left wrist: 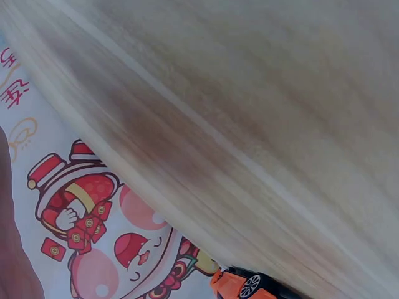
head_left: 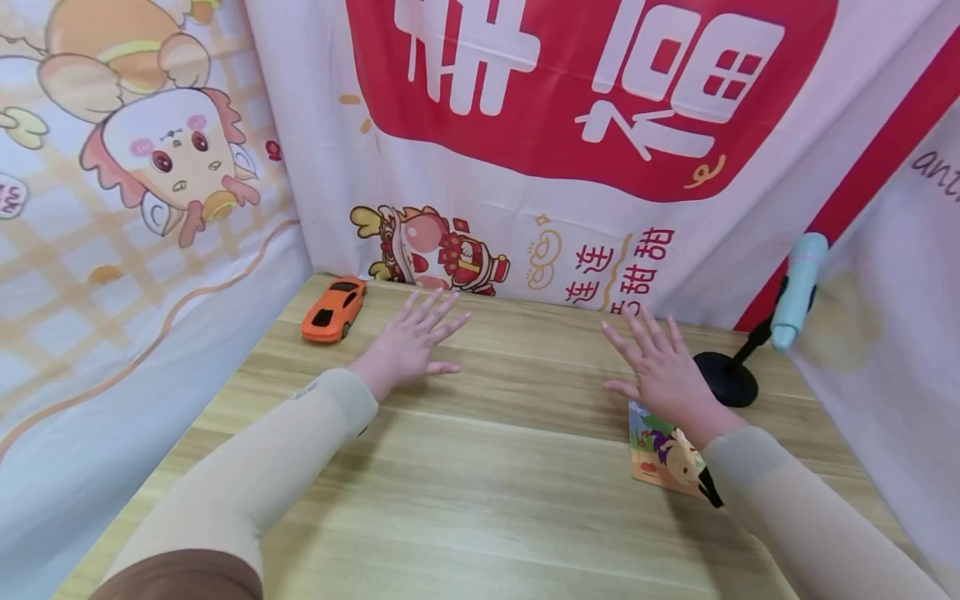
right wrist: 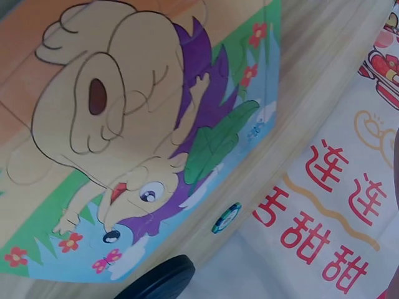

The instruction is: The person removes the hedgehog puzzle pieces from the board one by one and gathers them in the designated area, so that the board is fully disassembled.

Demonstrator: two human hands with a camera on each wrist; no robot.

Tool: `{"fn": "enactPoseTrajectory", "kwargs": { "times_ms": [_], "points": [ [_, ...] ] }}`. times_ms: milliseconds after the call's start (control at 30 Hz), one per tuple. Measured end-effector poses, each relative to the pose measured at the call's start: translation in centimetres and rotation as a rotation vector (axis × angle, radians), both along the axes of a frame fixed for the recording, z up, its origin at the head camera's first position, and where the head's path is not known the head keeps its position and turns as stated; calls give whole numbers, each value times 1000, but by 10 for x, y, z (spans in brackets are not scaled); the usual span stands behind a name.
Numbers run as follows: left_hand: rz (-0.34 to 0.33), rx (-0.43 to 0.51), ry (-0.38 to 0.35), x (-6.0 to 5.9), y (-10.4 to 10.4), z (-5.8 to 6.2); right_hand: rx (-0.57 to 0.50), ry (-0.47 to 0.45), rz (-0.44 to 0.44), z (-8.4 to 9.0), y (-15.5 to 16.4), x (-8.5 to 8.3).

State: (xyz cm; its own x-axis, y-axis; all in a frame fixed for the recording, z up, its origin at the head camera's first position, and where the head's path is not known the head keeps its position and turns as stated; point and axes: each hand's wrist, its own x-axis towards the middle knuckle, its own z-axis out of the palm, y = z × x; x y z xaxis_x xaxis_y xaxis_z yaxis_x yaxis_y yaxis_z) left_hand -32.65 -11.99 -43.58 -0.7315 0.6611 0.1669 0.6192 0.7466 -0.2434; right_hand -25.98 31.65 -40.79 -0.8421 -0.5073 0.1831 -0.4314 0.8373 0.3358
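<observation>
Fingers spread wide, the left hand (head_left: 402,344) has an orange toy car (head_left: 334,311) to its left; the right hand (head_left: 663,371), also wide, has a cartoon board (head_left: 652,456) under its wrist.

Bright head view, pale glare on tabletop (head_left: 457,517), soft shadows, dimmer, softer wrist views

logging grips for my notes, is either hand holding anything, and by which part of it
Nothing is held: the left hand and the right hand are both spread and empty.
</observation>
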Motion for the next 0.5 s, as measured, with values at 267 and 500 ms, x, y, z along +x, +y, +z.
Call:
{"fn": "enactPoseTrajectory", "kwargs": {
  "times_ms": [267,500],
  "points": [
    [10,11,20,0,1,0,-9,11,-5,1,0,3],
    [7,16,12,4,5,1,-28,-15,-11,1,-2,8]
  ]
}}
